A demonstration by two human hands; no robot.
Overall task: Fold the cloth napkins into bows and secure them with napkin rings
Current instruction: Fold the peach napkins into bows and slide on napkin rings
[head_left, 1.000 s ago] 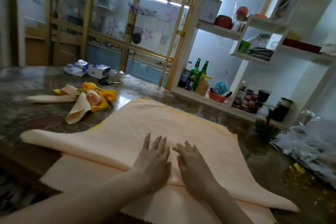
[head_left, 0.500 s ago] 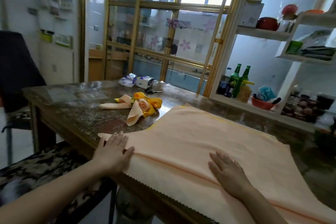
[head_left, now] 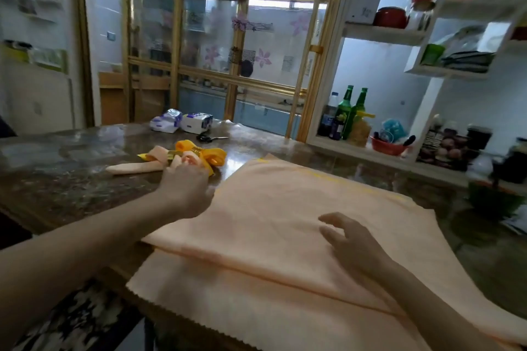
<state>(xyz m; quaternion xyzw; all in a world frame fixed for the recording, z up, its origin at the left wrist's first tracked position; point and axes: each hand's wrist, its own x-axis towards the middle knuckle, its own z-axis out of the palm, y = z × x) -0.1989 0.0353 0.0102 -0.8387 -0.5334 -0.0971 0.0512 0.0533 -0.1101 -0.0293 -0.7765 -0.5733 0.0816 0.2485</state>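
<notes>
A large peach cloth napkin (head_left: 271,216) lies spread on the dark marble table (head_left: 65,177), its near part folded over into a long crease. Its zigzag edge hangs over the table's front. Beyond its left corner lie finished bows, one yellow (head_left: 215,155) and one peach (head_left: 134,168), with a gold napkin ring (head_left: 174,153) on them. My left hand (head_left: 184,188) reaches onto these bows, fingertips against the peach one; its fingers are blurred and partly hidden. My right hand (head_left: 352,242) is over the peach cloth with relaxed, spread fingers, holding nothing.
Black-handled scissors (head_left: 209,138) and two tissue packs (head_left: 168,120) lie at the table's far edge. White shelves on the right carry green bottles (head_left: 346,111), a red bowl (head_left: 387,148) and jars. A patterned chair seat (head_left: 71,319) is at lower left.
My left hand left the cloth's left corner and moved forward to the finished bows. My right hand lifted from flat on the cloth and shifted right, fingers now loosely spread.
</notes>
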